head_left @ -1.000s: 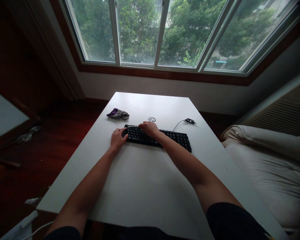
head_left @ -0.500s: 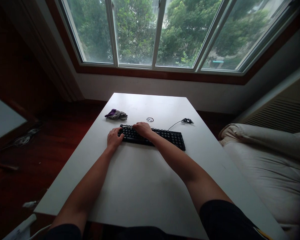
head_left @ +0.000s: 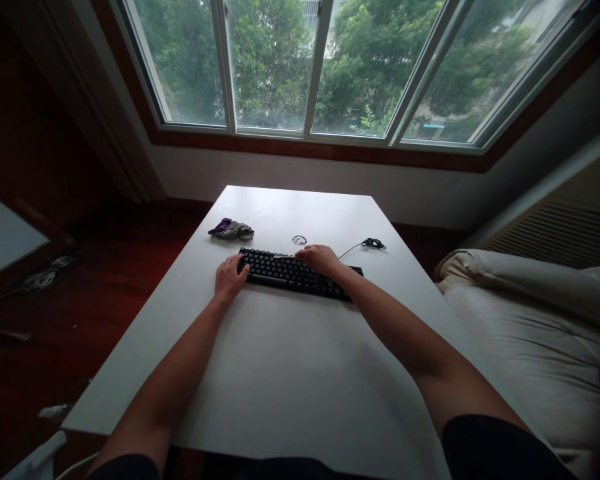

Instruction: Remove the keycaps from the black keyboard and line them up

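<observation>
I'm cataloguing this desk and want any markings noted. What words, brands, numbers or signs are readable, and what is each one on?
None can be read.
Black keyboard: its key markings are too small to read.
Pale teal strip seen through the window: too blurred to tell whether it bears writing.

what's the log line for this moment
left hand: on black rectangular keyboard, left end; right hand: over its right half; white table: beneath
</observation>
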The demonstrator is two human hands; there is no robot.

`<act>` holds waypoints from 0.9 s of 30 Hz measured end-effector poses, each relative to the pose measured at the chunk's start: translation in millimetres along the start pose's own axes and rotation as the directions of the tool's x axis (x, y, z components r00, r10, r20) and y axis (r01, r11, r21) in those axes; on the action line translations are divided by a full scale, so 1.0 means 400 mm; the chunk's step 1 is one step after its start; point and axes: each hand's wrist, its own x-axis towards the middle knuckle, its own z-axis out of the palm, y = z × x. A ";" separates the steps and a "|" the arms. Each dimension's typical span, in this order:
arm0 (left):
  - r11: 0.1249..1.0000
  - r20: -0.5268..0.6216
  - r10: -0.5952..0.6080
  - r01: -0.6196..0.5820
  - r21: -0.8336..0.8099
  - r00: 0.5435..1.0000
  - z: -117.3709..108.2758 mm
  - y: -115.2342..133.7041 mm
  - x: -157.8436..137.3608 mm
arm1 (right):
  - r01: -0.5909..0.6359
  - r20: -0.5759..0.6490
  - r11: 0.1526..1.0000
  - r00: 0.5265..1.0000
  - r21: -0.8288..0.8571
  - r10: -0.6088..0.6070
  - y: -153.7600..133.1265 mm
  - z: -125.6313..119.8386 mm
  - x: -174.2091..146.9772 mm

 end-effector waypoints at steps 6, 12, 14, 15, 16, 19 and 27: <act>0.999 0.010 0.021 -0.021 0.034 1.000 0.008 0.004 -0.007 | -0.027 -0.035 1.000 0.999 0.002 0.027 -0.096 0.030 0.048; 0.999 0.023 0.049 -0.049 0.024 0.999 0.004 0.007 -0.012 | 0.009 -0.066 1.000 0.998 -0.004 -0.010 -0.202 0.030 0.115; 0.998 0.031 0.044 -0.045 0.035 0.999 -0.003 0.012 -0.013 | 0.022 -0.060 1.000 0.998 -0.005 -0.022 -0.211 0.025 0.125; 0.998 0.034 0.040 -0.041 0.041 0.999 -0.007 0.014 -0.014 | 0.028 -0.057 1.000 0.998 -0.005 -0.028 -0.207 0.023 0.124; 0.998 0.037 0.036 -0.037 0.045 0.999 -0.009 0.016 -0.014 | 0.030 -0.054 1.000 0.998 -0.005 -0.030 -0.198 0.021 0.117; 0.998 0.041 0.023 -0.025 0.049 0.999 -0.011 0.017 -0.015 | 0.019 -0.041 1.000 0.999 -0.013 -0.019 -0.136 0.019 0.071; 0.999 -0.013 0.044 -0.044 0.033 0.999 0.002 0.020 -0.014 | -0.059 -0.018 0.997 0.998 -0.044 0.058 0.109 0.037 -0.110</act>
